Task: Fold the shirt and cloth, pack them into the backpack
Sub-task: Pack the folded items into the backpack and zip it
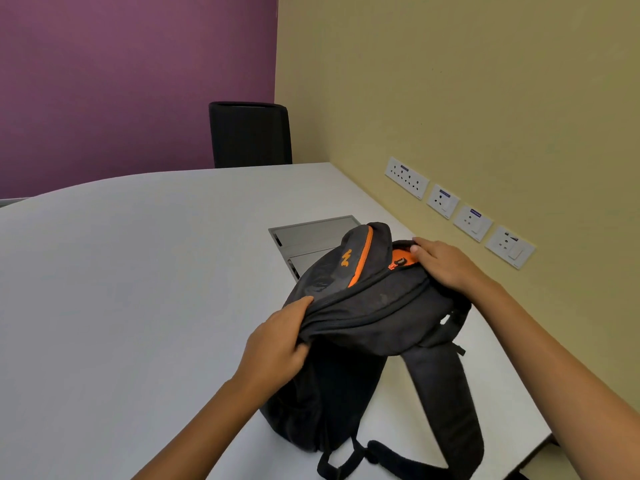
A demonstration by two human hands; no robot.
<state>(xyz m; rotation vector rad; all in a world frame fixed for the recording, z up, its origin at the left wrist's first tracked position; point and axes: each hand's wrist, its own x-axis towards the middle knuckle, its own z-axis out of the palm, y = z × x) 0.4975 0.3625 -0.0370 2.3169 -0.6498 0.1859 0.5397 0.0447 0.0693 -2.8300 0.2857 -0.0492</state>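
Backpack (363, 306), upright on table (138, 271), is gripped at its top by left hand (277, 344) and right hand (446, 263); soft, floppy fabric, best held at the rim.

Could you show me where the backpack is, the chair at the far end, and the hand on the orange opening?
backpack (374, 306): head view, on its black upper fabric.
chair (250, 135): head view, on its black backrest.
right hand (446, 261): head view, on the back of the hand.
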